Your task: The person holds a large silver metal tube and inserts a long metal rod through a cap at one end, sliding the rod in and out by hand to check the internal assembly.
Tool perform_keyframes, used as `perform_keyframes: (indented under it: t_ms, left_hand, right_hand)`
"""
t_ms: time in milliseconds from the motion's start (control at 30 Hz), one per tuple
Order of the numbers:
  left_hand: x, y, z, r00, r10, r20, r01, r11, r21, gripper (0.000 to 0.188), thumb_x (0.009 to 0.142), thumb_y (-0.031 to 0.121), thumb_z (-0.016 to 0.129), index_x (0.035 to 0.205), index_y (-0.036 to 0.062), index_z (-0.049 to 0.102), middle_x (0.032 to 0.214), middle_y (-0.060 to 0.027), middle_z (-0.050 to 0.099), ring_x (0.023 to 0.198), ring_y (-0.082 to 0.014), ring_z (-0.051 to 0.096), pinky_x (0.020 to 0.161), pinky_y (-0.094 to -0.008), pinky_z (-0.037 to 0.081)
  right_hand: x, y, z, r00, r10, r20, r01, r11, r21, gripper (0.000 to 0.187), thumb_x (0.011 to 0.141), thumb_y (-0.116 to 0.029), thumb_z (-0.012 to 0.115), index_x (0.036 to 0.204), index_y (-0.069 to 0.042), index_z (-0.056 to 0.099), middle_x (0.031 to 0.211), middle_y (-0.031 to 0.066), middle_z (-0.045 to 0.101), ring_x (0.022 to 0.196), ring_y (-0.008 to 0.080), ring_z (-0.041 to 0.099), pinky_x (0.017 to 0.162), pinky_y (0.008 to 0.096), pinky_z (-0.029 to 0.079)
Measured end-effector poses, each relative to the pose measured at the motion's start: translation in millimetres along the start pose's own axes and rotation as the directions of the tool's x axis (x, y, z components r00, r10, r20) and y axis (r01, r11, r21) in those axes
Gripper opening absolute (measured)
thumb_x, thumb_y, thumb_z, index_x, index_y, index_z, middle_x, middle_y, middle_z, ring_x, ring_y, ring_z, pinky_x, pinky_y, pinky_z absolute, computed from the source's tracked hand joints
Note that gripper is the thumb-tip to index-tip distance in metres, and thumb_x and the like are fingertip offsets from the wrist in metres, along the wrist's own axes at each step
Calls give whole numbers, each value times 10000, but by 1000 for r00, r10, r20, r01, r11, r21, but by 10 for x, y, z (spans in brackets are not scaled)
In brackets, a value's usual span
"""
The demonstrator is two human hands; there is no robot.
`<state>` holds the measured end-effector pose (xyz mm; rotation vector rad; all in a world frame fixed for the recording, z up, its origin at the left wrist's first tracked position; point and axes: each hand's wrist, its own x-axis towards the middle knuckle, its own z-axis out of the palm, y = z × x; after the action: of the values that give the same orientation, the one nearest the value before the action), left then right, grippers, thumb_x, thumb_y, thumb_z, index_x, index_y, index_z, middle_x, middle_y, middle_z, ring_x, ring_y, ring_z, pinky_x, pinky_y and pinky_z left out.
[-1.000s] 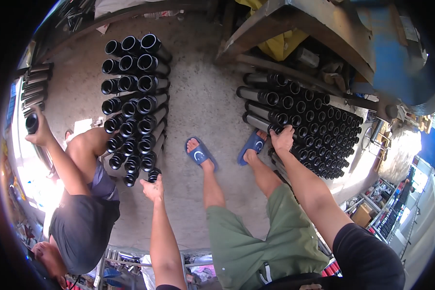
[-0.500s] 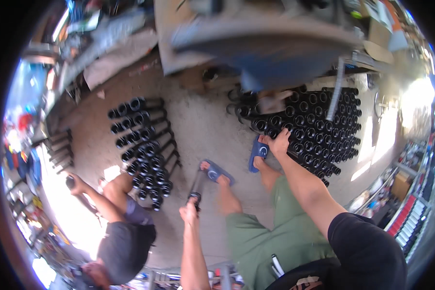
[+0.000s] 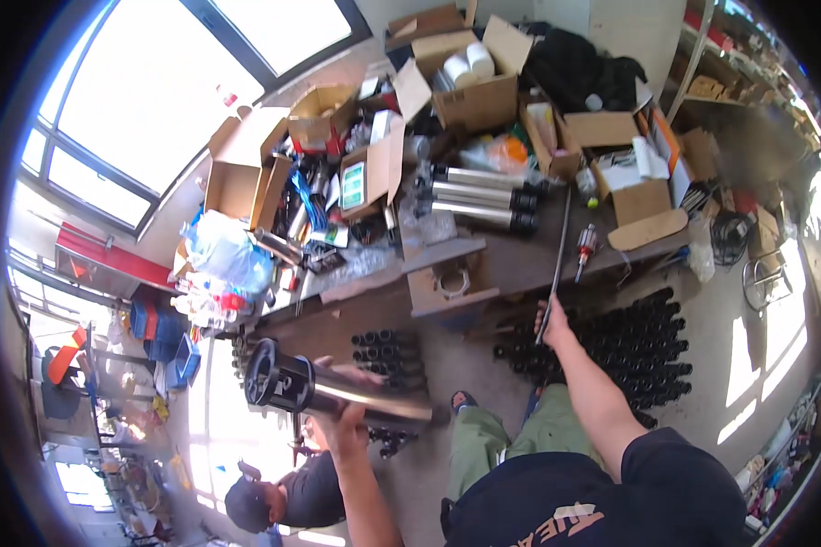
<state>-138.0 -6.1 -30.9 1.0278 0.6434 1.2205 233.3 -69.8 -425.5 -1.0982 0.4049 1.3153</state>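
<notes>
In my left hand (image 3: pixel 345 427) is a shiny steel cylinder with a black flanged head (image 3: pixel 283 381), tilted so its black end points left. My fingers wrap its metal body near the middle. My right hand (image 3: pixel 555 324) is closed round the lower part of a long thin metal rod (image 3: pixel 561 246), which stands slantwise up along the front of the cluttered workbench (image 3: pixel 529 251). On the bench, left of the rod, lie several steel cylinders with black ends (image 3: pixel 483 196). To its right lies a small motor armature (image 3: pixel 586 246) with a shaft.
Rows of black-ended tubes (image 3: pixel 643 351) stand on the floor below the bench, with another group (image 3: pixel 388 351) behind the held cylinder. A person in a dark cap (image 3: pixel 251 501) crouches at lower left. Open cardboard boxes (image 3: pixel 474 100) and plastic bags (image 3: pixel 228 255) crowd the bench.
The view has risen from the floor to the bench. My left hand has lifted the cylinder and turned it nearly level. My right hand has left the floor tubes and now holds the rod.
</notes>
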Motion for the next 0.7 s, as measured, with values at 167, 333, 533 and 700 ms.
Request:
perform_keyframes:
  t_ms: [167, 333, 533, 700]
  left_hand:
    - [1289, -548, 361, 986, 167, 21, -168, 985, 38, 417, 728, -34, 750, 1105, 22, 582, 1011, -73, 657, 929, -174, 626, 868, -312, 491]
    - [2197, -1123, 511, 997, 73, -37, -73, 997, -14, 261, 757, 78, 852, 916, 41, 648, 847, 39, 625, 762, -76, 551, 751, -266, 447]
    - [2657, -1115, 869, 997, -74, 26, 70, 988, 137, 352, 715, 158, 887, 962, 48, 661, 852, 2, 645, 749, -121, 596, 681, -287, 491]
    - [2411, -1144, 1014, 989, 148, 12, -132, 832, 539, 446, 714, 257, 895, 1009, 12, 668, 905, -33, 688, 784, -140, 591, 757, -314, 498]
  right_hand:
    - [-429, -142, -303, 712, -572, -407, 134, 680, -721, 566, 939, -539, 597, 756, -3, 609, 620, 70, 550, 565, 223, 537, 554, 422, 431]
    - [-1898, -51, -805, 631, -753, -189, 115, 332, -936, 588, 927, -521, 603, 734, 34, 640, 680, 220, 640, 678, 364, 662, 653, 461, 472]
    - [-3039, 289, -1068, 567, -822, 47, 273, 133, -953, 500, 919, -326, 696, 604, 8, 497, 503, 17, 372, 505, 93, 346, 476, 348, 306]
    - [-3284, 478, -679, 571, -818, 74, 347, 159, -924, 419, 892, -260, 716, 641, 22, 535, 504, 44, 390, 495, 98, 355, 479, 331, 305]
